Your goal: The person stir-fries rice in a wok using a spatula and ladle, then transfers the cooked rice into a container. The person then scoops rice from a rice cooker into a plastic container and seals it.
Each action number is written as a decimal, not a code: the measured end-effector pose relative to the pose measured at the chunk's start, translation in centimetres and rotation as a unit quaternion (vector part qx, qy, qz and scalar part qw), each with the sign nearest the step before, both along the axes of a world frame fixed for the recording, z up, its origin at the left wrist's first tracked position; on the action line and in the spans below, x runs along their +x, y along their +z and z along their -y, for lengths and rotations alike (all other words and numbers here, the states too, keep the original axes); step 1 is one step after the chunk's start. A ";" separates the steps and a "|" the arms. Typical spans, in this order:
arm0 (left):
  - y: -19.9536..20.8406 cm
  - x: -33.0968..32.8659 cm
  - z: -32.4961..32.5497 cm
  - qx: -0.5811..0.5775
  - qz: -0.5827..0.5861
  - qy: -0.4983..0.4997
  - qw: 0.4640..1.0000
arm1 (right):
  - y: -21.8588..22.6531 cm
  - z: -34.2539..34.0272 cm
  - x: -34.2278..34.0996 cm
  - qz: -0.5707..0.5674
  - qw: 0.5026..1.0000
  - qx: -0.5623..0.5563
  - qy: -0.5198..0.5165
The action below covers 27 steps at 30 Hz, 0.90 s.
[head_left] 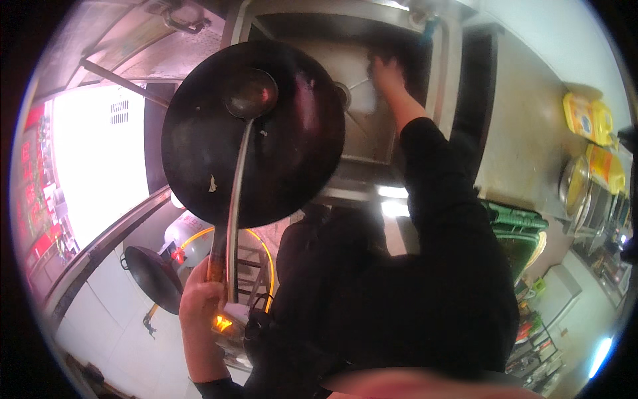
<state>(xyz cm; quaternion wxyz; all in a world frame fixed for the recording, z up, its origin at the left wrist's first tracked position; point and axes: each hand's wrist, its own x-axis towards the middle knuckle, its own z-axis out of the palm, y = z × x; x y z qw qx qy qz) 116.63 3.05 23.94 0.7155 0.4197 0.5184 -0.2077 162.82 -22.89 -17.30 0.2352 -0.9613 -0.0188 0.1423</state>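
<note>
Presently: round black wok point(296, 159) contains metal ladle point(251, 93) | left hand point(201, 294) clamped on brown handle point(216, 263) | right hand point(389, 74), grip indeterminable, inside steel sink point(446, 73), clear of wok rim

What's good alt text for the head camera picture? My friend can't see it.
A person's left hand grips a big dark wok by its handle, with a metal ladle lying in it. The right hand reaches into a metal sink; whether it holds anything is unclear.

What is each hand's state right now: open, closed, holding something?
Left hand: closed on the wok handle; whether it also grips the ladle cannot be told.
Right hand: over the sink, blurred; open or closed cannot be told.
</note>
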 end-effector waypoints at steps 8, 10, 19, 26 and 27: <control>-3.9 6.2 -5.3 0.044 -0.017 -0.217 0.975 | 3.0 -1.6 1.0 -0.044 0.959 0.250 -0.126; -6.1 8.0 -5.9 0.020 -0.035 -0.275 0.960 | 7.9 -1.3 1.0 -0.063 0.893 0.409 -0.176; -17.6 19.4 -5.4 0.268 -0.006 -0.751 0.603 | 20.5 6.3 8.5 0.152 0.967 -0.067 0.193; -16.6 27.0 -2.4 0.346 0.192 -0.449 0.801 | 16.7 9.0 19.8 0.092 0.890 -0.214 0.393; -16.6 28.6 -1.4 0.307 0.226 -0.415 0.826 | 16.4 8.9 20.6 0.082 0.886 -0.207 0.408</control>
